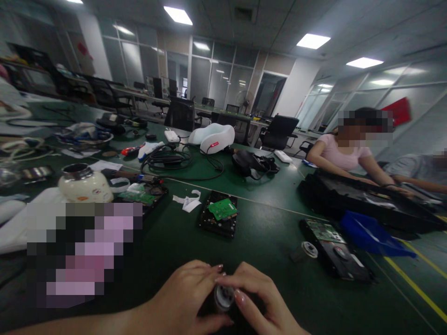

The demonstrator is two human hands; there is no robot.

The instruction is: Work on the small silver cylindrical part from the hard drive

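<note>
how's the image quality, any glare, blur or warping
Head view: ceiling lights blown out white; head view: far-left cables soft; head view: glass partitions lean, perhaps wide-angle warping; head view: left hand and right hand in dimmer light.

Your left hand [190,291] and right hand [263,298] hold a small cylinder [223,298]. Beyond, a green board [222,209] lies on a black drive [217,228].

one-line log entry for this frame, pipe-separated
left hand: holding small round part | right hand: fingertips on same part | ahead: green circuit board lying on black device
</note>
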